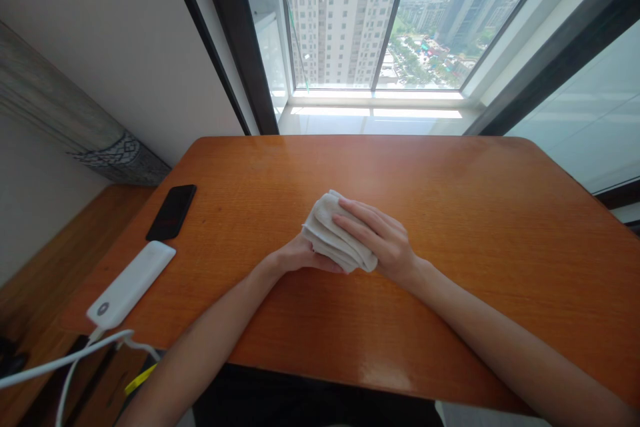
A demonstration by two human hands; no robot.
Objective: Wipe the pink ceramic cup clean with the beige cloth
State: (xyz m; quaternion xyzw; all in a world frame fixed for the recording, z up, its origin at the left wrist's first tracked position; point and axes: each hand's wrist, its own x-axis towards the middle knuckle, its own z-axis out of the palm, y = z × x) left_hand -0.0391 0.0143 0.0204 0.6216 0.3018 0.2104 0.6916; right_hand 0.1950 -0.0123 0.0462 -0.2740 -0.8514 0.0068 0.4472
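Observation:
A folded white cloth (329, 232) lies bunched on the orange wooden table (475, 227), near its middle. My right hand (383, 240) rests on top of the cloth, fingers stretched flat across it and pressing down. My left hand (300, 259) is tucked under the cloth's near edge, fingers curled round it from below; most of those fingers are hidden by the cloth.
A black phone (171, 211) lies face down at the table's left side. A white power bank (131, 283) sits nearer the left front corner, with a white cable (60, 361) trailing off the edge. A large window (380, 27) stands beyond the table's far edge.

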